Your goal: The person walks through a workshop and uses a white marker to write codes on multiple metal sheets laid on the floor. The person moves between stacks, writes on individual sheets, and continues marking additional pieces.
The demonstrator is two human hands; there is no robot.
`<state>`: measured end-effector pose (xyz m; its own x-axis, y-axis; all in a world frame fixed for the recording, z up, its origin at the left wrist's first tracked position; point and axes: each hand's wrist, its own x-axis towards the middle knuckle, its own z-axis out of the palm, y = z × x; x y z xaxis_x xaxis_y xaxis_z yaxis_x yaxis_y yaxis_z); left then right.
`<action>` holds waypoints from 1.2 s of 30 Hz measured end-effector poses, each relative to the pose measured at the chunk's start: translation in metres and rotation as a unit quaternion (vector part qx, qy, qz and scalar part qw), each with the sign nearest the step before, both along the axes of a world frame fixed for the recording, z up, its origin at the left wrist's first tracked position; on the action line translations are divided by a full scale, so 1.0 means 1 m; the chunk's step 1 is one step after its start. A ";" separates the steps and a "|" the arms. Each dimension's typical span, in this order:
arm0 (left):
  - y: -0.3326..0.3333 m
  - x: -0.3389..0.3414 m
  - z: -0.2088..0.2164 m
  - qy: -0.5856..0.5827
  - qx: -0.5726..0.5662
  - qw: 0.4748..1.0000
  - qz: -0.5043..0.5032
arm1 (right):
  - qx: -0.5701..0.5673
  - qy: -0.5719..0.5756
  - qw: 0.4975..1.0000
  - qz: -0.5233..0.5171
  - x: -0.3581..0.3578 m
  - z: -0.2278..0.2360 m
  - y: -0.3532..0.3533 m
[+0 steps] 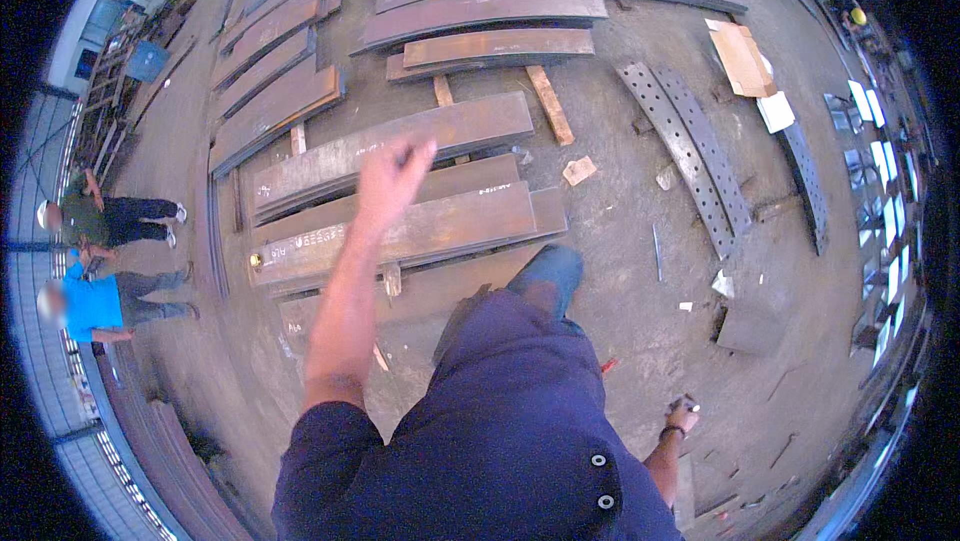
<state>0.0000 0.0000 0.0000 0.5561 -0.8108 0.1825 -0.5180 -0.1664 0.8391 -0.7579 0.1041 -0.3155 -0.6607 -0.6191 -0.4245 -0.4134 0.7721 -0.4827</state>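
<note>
My left hand reaches out over the flat steel plates, its fingers curled closed. A dark spot shows at the fingers, too blurred to name. Under and beside this arm lies a long brown steel plate with pale chalk-like markings, and beyond it another marked steel plate. Low on my right side, my right hand is closed around a small thing with a pale tip; its kind does not show. A small yellow round object sits on the left end of the near plate.
Stacked steel plates fill the far floor, on wooden blocks. Curved plates with holes lie to the right, near cardboard. Two people, one in a blue shirt, stand at the left. My shoe is beside the near plates.
</note>
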 end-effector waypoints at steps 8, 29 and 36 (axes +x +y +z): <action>-0.095 -0.045 0.126 0.025 -0.436 0.889 -0.139 | -0.137 -0.116 0.984 0.017 0.008 0.013 -0.190; -0.426 -0.081 -0.345 0.194 0.417 0.881 -0.110 | -0.007 -0.029 0.941 0.337 0.229 -0.059 -0.752; -0.517 -0.078 -0.526 0.175 0.442 0.870 -0.127 | -0.078 -0.193 0.840 0.501 0.508 -0.239 -0.927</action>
<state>-0.0777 -0.5171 -0.5262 0.2347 -0.6524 -0.7206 -0.3702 -0.7454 0.5544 -0.2494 -0.8231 -0.5540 0.3932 -0.8508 -0.3487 -0.6070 0.0447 -0.7934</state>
